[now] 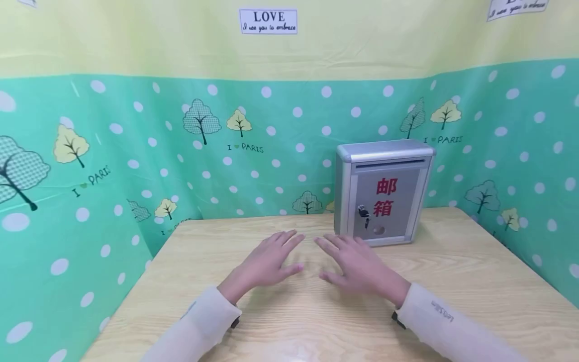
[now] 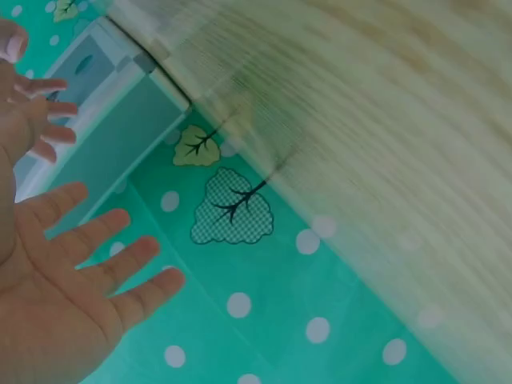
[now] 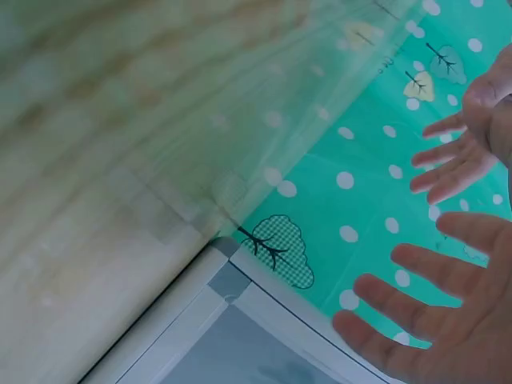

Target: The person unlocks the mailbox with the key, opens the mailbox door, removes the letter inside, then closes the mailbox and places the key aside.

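Over the middle of the wooden table (image 1: pixel 190 261), my left hand (image 1: pixel 269 261) is held palm down with its fingers spread and nothing in them. Opposite it, my right hand (image 1: pixel 355 264) has its fingers straight and apart, also holding nothing. The fingertips of both hands point toward each other with a small gap between. Just behind the right hand stands a silver metal mailbox (image 1: pixel 389 191), upright, with red characters, a slot near the top and a closed front door. A small key (image 1: pixel 367 222) hangs from the black lock (image 1: pixel 363 211) on the door's left side.
A green and yellow curtain (image 1: pixel 253 125) with white dots and printed trees surrounds the table at the back and both sides. The mailbox stands near the table's back right edge. Light sleeves cover both forearms, with dark bands at the wrists.
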Demonstrator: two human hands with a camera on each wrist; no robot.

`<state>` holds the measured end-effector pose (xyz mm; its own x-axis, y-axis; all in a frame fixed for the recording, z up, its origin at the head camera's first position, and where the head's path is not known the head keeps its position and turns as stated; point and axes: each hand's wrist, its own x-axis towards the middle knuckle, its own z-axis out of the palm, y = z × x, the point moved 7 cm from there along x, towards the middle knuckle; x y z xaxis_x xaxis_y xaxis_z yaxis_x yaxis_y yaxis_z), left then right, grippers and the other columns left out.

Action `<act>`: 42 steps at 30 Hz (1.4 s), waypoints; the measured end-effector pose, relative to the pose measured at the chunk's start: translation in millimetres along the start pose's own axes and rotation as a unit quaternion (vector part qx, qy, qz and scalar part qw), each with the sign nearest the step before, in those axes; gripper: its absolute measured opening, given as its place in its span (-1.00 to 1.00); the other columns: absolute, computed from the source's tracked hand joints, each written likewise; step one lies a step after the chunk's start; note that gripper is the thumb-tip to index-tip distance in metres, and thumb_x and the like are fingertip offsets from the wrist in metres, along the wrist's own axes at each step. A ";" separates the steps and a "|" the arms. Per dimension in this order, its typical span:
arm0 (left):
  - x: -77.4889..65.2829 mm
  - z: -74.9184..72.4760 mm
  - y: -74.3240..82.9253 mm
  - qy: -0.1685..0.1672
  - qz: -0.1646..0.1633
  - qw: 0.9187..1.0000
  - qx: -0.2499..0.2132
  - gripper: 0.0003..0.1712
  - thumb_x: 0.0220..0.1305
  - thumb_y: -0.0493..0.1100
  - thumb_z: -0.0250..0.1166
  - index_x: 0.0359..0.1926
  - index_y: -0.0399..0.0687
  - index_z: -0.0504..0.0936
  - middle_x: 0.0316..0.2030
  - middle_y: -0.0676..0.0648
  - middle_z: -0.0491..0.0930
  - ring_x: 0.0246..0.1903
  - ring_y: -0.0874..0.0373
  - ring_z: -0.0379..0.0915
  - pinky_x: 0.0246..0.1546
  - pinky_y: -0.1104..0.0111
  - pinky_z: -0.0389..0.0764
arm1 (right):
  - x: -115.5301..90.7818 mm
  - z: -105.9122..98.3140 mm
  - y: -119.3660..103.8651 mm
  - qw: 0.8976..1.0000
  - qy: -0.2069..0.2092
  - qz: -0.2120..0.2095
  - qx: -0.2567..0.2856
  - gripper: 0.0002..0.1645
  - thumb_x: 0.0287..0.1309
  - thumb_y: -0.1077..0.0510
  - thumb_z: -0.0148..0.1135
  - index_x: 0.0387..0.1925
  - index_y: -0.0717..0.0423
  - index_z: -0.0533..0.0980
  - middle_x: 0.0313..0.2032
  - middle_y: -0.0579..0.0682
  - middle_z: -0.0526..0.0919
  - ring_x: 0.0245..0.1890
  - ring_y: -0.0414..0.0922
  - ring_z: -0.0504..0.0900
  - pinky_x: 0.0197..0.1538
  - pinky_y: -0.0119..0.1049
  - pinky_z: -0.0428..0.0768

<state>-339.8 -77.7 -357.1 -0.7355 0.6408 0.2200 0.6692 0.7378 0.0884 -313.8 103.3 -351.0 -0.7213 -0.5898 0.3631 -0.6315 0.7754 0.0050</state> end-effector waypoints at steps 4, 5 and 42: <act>5.6 0.5 -3.5 -0.002 -0.012 0.999 -0.039 -0.17 0.47 0.28 0.18 0.57 0.03 0.21 0.51 -0.16 0.25 0.44 -0.20 0.22 0.38 -0.16 0.36 | 1.7 -11.3 6.9 0.999 0.047 0.004 -0.001 -0.16 0.30 -0.28 0.30 0.46 0.02 0.37 0.33 0.13 0.53 0.21 0.18 0.56 0.20 0.28 0.56; 7.2 0.8 -4.3 -0.001 -0.015 0.999 -0.051 -0.18 0.47 0.26 0.18 0.57 0.04 0.21 0.50 -0.15 0.26 0.44 -0.18 0.23 0.38 -0.14 0.38 | 1.7 -14.2 8.9 0.998 0.062 0.001 -0.004 -0.19 0.31 -0.25 0.31 0.43 0.05 0.40 0.29 0.14 0.56 0.17 0.16 0.59 0.16 0.23 0.60; 116.4 -7.8 24.2 0.088 -0.048 0.971 -0.217 -0.29 0.45 -0.01 0.31 0.49 -0.11 0.30 0.33 -0.14 0.46 0.17 -0.01 0.53 0.17 0.27 0.62 | -35.8 -78.5 121.7 0.923 0.375 0.063 -0.060 -0.48 0.26 0.07 0.27 0.13 0.34 0.55 -0.11 0.32 0.71 -0.23 0.24 0.71 -0.50 0.02 0.69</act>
<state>-408.4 13.1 -321.8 -0.7934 0.4988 0.3490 0.6073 0.6095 0.5096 -342.5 236.5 -290.2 -0.3588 -0.2066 0.9103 -0.4874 0.8732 0.0061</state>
